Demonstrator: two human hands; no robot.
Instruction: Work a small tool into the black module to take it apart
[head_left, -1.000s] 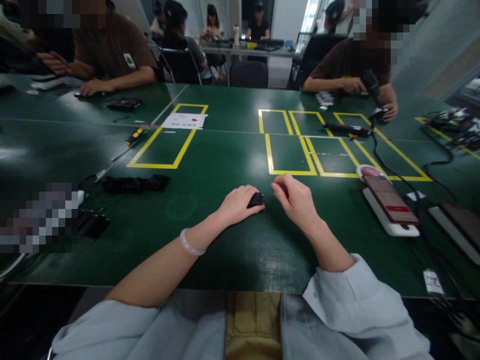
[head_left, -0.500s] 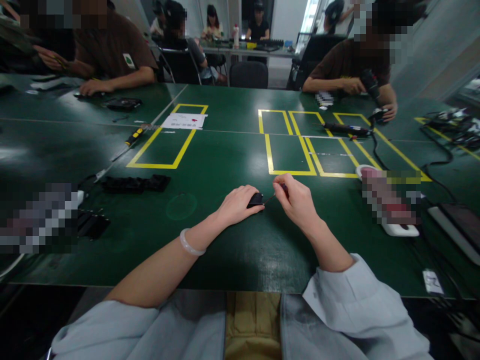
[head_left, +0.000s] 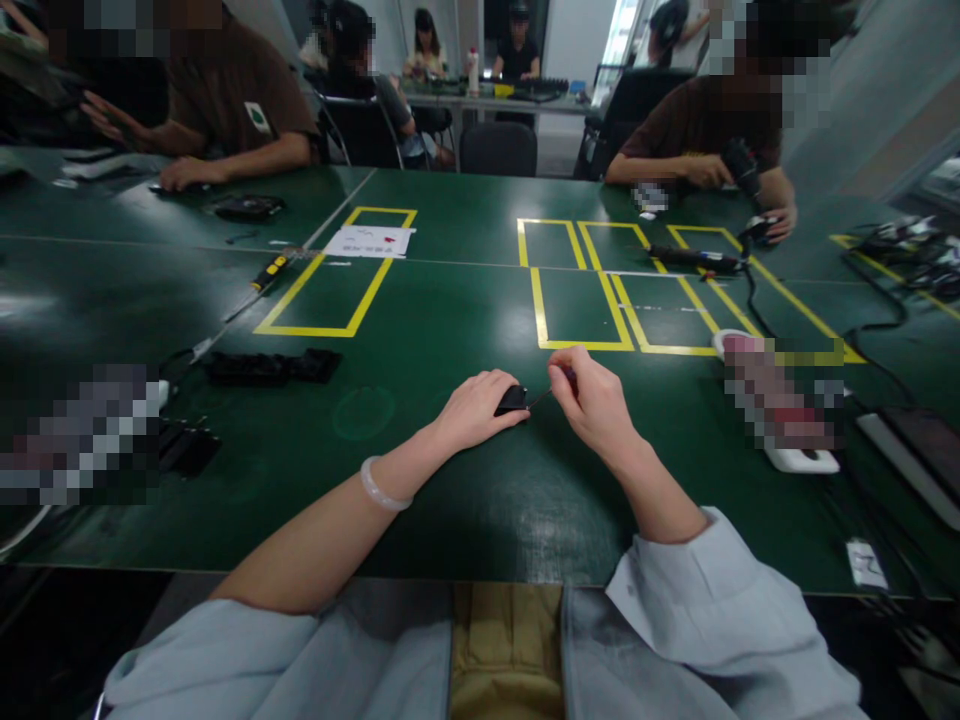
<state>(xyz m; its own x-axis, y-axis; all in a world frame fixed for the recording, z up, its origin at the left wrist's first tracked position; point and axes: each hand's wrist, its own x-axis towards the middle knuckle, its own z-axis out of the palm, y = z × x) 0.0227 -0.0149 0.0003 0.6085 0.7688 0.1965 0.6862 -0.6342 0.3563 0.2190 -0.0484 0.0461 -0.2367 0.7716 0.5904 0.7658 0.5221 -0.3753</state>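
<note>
A small black rounded part [head_left: 512, 400] rests on the green table, mostly covered by my left hand [head_left: 480, 405], whose fingers wrap over its top and thumb lies along its near side. My right hand [head_left: 589, 395] pinches a slim dark screwdriver [head_left: 541, 398]. Its thin shaft slants down to the left, and the tip meets the right end of the black part or lies very close to it. Most of the screwdriver's handle is hidden in my right fingers.
Left of my hands lie black parts in a row [head_left: 274, 367] and a yellow-black screwdriver [head_left: 270, 271]. A white-edged device [head_left: 802, 459] is at right. Beyond the yellow tape outlines [head_left: 585, 346] lies an electric screwdriver [head_left: 694, 259]. Co-workers sit across the table.
My hands, the black part and the screwdriver look almost unmoved. At the far left, a co-worker's raised hand has shifted slightly.
</note>
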